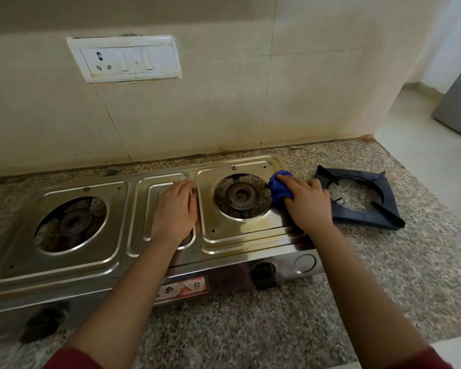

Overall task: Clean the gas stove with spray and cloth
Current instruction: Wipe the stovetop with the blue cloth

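A steel two-burner gas stove (96,259) lies on a speckled granite counter, both burners bare of their pan supports. My left hand (175,209) rests flat, fingers together, on the stove's middle panel. My right hand (305,202) presses a bunched blue cloth (278,187) onto the stove's right edge, beside the right burner (240,195). The left burner (73,223) is uncovered. No spray bottle is in view.
A dark pan support (362,201) lies on the granite counter (250,328) right of the stove. Two black knobs (264,272) face me on the stove's front. A switch and socket plate (124,58) is on the tiled wall. The floor drops off at the right.
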